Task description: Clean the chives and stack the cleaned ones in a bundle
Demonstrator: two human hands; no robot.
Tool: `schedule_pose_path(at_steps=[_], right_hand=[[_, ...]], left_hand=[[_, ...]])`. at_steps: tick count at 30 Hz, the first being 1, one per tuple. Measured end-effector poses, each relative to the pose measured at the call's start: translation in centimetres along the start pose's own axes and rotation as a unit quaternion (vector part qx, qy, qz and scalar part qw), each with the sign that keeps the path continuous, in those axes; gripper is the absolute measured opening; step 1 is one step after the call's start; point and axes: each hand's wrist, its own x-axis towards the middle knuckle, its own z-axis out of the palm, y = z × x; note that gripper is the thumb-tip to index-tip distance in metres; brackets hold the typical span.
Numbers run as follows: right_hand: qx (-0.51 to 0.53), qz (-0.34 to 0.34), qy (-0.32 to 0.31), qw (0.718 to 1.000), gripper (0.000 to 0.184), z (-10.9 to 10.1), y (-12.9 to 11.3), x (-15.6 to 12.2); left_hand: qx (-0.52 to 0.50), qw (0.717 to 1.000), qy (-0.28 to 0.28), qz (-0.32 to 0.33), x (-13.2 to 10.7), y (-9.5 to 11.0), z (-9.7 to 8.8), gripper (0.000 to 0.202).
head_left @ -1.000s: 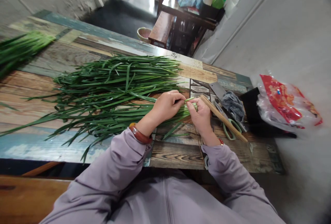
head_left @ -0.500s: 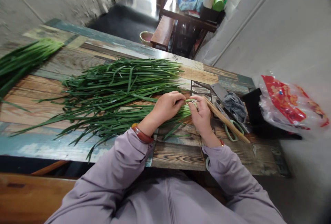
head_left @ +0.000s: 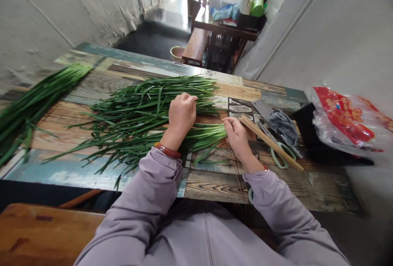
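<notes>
Long green garlic chives (head_left: 211,133) lie in a bundle on the table, pale stem ends to the right. At those ends is my right hand (head_left: 238,135), thumb and fingers closed on the stem tips. My left hand (head_left: 182,112) is over the larger pile of garlic chives (head_left: 132,98), its fingers curled together; whatever they may hold is hidden. A thin brown strand (head_left: 238,172) runs down from near my right hand to the table's front edge. Beside that hand lies a bundle of flat tan strips (head_left: 270,141).
Green-handled scissors (head_left: 281,157), a cleaver (head_left: 260,109) and a grey cloth (head_left: 284,127) lie on the right. Beyond them are a black container (head_left: 307,129) and a red and clear plastic bag (head_left: 346,114). Another chive bunch (head_left: 46,98) lies at the left of the wooden-patterned table (head_left: 211,182).
My left hand has moved away from the stem ends, up and left over the larger pile. My right hand stays at the stem tips. The camera view has shifted slightly.
</notes>
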Motion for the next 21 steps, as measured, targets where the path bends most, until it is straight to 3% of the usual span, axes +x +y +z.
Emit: schedule_pose_path(at_steps=[4,10,12,17,21], right_hand=[[0.006,0.005,-0.004,1.0,0.035,0.0,0.0,-0.1],[0.001,0.005,-0.006,1.0,0.035,0.0,-0.4,0.0],[-0.004,0.006,-0.004,1.0,0.035,0.0,-0.5,0.0],[-0.015,0.006,0.003,1.0,0.036,0.0,-0.6,0.0],[-0.02,0.003,0.001,1.0,0.035,0.0,-0.5,0.0]], left_hand=[[0.103,0.992,-0.063,-0.023,0.0,-0.8,-0.4,0.029],[0.1,0.979,-0.171,0.056,-0.5,-0.1,-0.5,0.032],[0.076,0.983,-0.165,0.042,-0.4,-0.2,-0.3,0.033],[0.034,0.996,-0.085,0.001,0.5,-1.0,0.5,0.032],[0.089,0.991,-0.101,-0.003,0.8,-1.4,1.0,0.033]])
